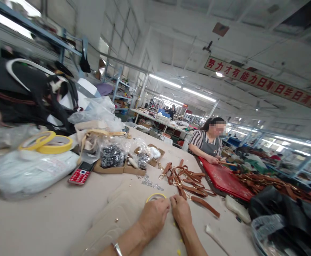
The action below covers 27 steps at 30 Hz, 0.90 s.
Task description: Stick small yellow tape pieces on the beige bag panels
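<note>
My left hand (pixel 154 214) is closed, its fingers curled round the near side of a roll of yellow tape (pixel 156 195) whose far rim shows above the knuckles. Close beside it, my right hand (pixel 181 212) pinches with its fingertips near the left thumb; whatever lies between them is too small to make out. Both hands are over a spread of overlapping beige bag panels (pixel 123 208), a few bearing small metal studs (pixel 116 220). Bits of yellow tape (pixel 178 252) show by my right wrist.
Brown straps with buckles (pixel 189 181) lie ahead. Small cardboard boxes of hardware (pixel 110 167), a red phone (pixel 81 173) and two more tape rolls (pixel 55 144) are on the left. Opposite, a co-worker (pixel 205 140) works at a red board (pixel 224 177). Black material (pixel 285 217) is heaped at right.
</note>
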Available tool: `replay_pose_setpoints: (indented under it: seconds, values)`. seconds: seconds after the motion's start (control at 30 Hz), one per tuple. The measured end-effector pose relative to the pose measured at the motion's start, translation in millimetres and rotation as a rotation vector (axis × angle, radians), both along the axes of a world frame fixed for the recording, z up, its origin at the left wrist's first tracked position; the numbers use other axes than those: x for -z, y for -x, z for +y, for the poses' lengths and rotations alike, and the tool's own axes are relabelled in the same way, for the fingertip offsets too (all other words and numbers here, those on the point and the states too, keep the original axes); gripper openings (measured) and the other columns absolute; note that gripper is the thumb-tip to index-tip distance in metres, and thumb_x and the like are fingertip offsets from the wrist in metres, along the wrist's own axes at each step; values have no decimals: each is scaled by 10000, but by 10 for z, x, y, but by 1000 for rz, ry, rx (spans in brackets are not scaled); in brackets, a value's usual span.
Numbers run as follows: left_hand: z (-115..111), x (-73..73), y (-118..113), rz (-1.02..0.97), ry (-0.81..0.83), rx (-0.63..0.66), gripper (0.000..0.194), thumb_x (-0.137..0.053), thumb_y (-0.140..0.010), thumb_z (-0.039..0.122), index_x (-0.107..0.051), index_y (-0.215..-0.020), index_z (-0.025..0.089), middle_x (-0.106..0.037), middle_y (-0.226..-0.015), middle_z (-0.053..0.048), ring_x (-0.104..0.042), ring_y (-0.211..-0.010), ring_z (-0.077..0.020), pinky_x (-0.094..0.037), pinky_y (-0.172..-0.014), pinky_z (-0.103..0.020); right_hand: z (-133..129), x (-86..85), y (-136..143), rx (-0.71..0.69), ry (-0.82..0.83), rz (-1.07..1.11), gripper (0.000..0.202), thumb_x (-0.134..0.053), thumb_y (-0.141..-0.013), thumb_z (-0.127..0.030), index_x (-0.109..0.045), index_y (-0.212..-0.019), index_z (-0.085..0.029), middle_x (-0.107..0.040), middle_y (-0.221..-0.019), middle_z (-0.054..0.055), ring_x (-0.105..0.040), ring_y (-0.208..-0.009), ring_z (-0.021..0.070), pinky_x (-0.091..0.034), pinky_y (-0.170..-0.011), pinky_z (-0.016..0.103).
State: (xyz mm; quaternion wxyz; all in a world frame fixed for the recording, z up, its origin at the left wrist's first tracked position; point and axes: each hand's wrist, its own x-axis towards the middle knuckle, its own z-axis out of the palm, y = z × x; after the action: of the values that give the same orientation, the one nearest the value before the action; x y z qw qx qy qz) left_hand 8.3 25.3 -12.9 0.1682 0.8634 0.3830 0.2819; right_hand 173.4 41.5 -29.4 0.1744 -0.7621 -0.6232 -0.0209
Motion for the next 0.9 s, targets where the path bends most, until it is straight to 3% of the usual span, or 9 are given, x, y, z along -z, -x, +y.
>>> replay_pose_setpoints:
  seconds: [0.1, 0.17, 0.3, 0.4, 0.53, 0.63, 0.73, 0.9]
  values:
    - [-7, 9, -17, -69, -62, -8, 148, -453, -919, 163, -588, -924, 224, -676, -936, -8, -637, -870, -168, -470, -759, -243, -8, -59, 2, -47, 22, -4, 276, -419, -908, -227, -680, -835, -177, -740, -864, 79, -683, -829, 186, -450, -708, 239]
    - [-63, -67, -8, -106, -84, -13, 164, -440, -933, 171, -588, -967, 233, -683, -958, -1, -643, -899, -160, -477, -786, -236, -20, -124, -6, -73, 58, -14, 254, -436, -894, -206, -688, -890, -172, -745, -884, 77, -689, -842, 183, -459, -711, 234]
    - [-191, -459, 108, -82, -125, 6, 312, -470, -927, 198, -494, -1235, 242, -678, -1094, -27, -650, -956, -178, -503, -788, -258, 35, -290, -106, -85, 158, -64, 271, -501, -845, -190, -680, -1040, -133, -726, -1022, 133, -668, -971, 227, -461, -798, 274]
    - [-107, -794, 370, -87, -209, -62, 473, -476, -940, 227, -342, -1393, 248, -668, -1131, -34, -646, -979, -174, -500, -816, -265, 210, -362, -187, -110, 206, -114, 351, -521, -841, -240, -646, -1143, -112, -704, -1072, 163, -647, -1013, 261, -449, -852, 323]
    - [59, -1009, 1034, 56, -286, -234, 383, -476, -948, 230, -439, -1329, 214, -689, -1054, -40, -653, -941, -169, -489, -826, -270, 386, -374, -53, -247, 221, -143, 369, -487, -885, -295, -629, -1193, -148, -709, -1065, 134, -643, -1006, 251, -437, -885, 331]
    - [24, -960, 1639, 221, -303, -373, 369, -503, -931, 206, -470, -1297, 182, -676, -1089, -63, -641, -972, -181, -481, -843, -287, 387, -332, 176, -374, 221, -136, 358, -466, -912, -308, -627, -1193, -155, -687, -1125, 135, -625, -1043, 258, -423, -914, 351]
    - [-116, -762, 2179, 371, -249, -447, 355, -501, -932, 194, -470, -1285, 173, -665, -1099, -70, -629, -992, -186, -478, -840, -293, 405, -247, 324, -433, 234, -155, 371, -473, -925, -320, -635, -1173, -97, -663, -1137, 198, -608, -1057, 314, -408, -923, 419]
    - [-426, -404, 2756, 508, -93, -496, 352, -516, -917, 165, -482, -1267, 160, -633, -1139, -94, -593, -1058, -205, -466, -891, -331, 527, -132, 372, -433, 259, -214, 395, -456, -937, -369, -644, -1153, -97, -660, -1054, 255, -624, -953, 384, -421, -836, 475]
